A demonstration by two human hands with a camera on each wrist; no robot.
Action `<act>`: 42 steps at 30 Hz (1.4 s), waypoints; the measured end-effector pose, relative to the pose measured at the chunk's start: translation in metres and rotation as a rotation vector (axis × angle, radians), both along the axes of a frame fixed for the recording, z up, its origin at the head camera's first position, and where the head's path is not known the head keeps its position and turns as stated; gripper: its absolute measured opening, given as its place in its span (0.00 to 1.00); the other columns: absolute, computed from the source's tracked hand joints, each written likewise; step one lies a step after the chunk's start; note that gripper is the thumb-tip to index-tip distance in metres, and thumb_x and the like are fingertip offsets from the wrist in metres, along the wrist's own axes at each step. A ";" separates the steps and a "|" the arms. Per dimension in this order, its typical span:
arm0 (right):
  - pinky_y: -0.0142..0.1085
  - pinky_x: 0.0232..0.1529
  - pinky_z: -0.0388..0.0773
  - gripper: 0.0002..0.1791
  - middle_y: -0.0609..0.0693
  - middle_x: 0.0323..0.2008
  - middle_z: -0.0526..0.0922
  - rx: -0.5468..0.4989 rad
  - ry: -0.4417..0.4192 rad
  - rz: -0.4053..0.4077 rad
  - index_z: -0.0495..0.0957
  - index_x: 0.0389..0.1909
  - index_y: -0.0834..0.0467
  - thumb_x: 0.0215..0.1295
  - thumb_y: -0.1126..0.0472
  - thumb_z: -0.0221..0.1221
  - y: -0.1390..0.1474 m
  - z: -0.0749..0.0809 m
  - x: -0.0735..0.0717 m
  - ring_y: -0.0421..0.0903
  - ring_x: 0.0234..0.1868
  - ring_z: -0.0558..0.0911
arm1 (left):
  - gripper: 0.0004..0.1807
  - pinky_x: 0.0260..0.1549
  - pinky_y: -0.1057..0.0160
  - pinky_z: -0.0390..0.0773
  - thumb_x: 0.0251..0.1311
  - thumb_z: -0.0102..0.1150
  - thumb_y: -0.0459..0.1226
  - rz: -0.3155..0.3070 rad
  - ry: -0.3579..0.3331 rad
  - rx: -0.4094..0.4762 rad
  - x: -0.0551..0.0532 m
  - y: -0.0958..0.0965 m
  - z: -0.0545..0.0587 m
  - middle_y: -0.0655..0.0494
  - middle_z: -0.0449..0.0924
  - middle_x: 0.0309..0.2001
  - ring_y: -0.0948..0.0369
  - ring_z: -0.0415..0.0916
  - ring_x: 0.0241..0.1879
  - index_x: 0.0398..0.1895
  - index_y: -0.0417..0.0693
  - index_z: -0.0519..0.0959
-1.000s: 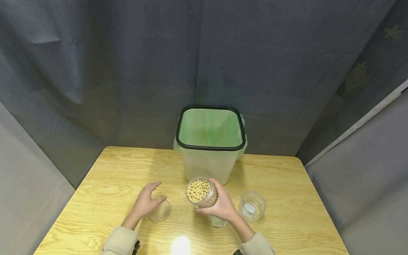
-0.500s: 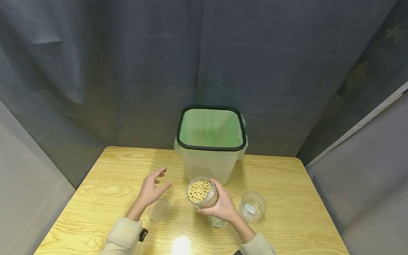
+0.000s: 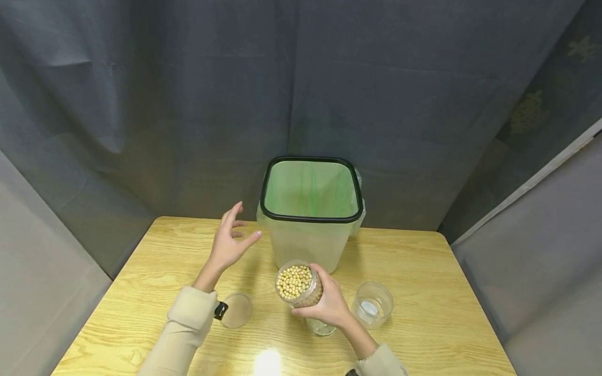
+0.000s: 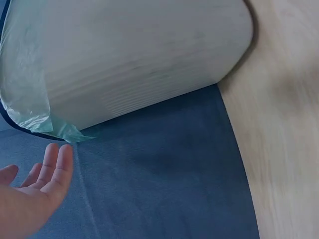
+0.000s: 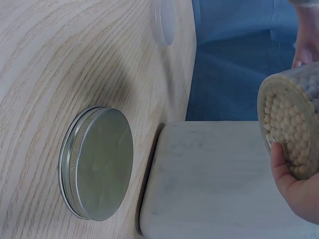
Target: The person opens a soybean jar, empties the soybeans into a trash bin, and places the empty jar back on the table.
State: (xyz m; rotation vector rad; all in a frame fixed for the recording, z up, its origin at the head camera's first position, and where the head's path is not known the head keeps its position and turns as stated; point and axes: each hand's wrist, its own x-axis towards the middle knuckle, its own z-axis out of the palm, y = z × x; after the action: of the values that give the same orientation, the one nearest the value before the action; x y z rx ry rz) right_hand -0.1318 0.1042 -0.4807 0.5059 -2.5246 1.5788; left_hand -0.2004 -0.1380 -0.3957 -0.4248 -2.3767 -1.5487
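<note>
My right hand [image 3: 329, 303] grips a clear jar [image 3: 314, 295] full of round yellow beans [image 3: 293, 282], its open mouth tilted up towards the head camera. In the right wrist view the jar's base [image 5: 286, 122] shows, a thumb pressed on it. Below the jar a round metal lid [image 5: 97, 164] lies on the table. My left hand [image 3: 228, 244] is raised at the left of a green-lined bin [image 3: 310, 219], fingers spread and holding nothing. In the left wrist view its fingers point up near the hanging edge of the liner [image 4: 37, 109].
A thin clear disc [image 3: 239, 312] lies on the wooden table [image 3: 155, 297] by the left wrist. Right of my right hand stands a clear tub [image 3: 380, 313] with a white patch at its bottom. A dark curtain [image 3: 211, 115] hangs behind the table.
My left hand has moved from beside the clear disc up and away, to the left side of the bin. The right hand and the jar have stayed nearly still.
</note>
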 end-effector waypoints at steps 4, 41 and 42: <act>0.52 0.47 0.72 0.53 0.56 0.49 0.75 0.000 0.002 0.003 0.63 0.60 0.59 0.25 0.55 0.76 0.000 0.001 0.000 0.55 0.48 0.74 | 0.44 0.46 0.46 0.72 0.52 0.62 0.32 -0.018 -0.047 -0.006 0.002 0.008 0.026 0.33 0.54 0.62 0.39 0.66 0.53 0.69 0.35 0.48; 0.46 0.45 0.75 0.51 0.64 0.49 0.74 -0.020 0.174 0.050 0.62 0.57 0.68 0.25 0.67 0.76 0.024 0.061 0.004 0.58 0.47 0.76 | 0.44 0.60 0.47 0.56 0.54 0.62 0.42 -0.111 -0.194 -0.036 -0.049 0.024 0.018 0.38 0.48 0.68 0.42 0.49 0.65 0.70 0.46 0.49; 0.46 0.45 0.75 0.51 0.64 0.49 0.74 -0.018 0.178 0.054 0.62 0.57 0.67 0.25 0.67 0.76 0.026 0.064 0.003 0.58 0.47 0.76 | 0.44 0.61 0.47 0.55 0.54 0.61 0.41 -0.115 -0.199 -0.029 -0.045 0.025 0.023 0.37 0.47 0.68 0.42 0.48 0.65 0.70 0.44 0.49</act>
State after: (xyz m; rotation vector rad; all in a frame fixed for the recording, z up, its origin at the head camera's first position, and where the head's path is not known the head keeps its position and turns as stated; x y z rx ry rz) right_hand -0.1286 0.1297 -0.4172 0.6851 -2.3827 1.4992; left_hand -0.2454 -0.1135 -0.3730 -0.4391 -2.5676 -1.6806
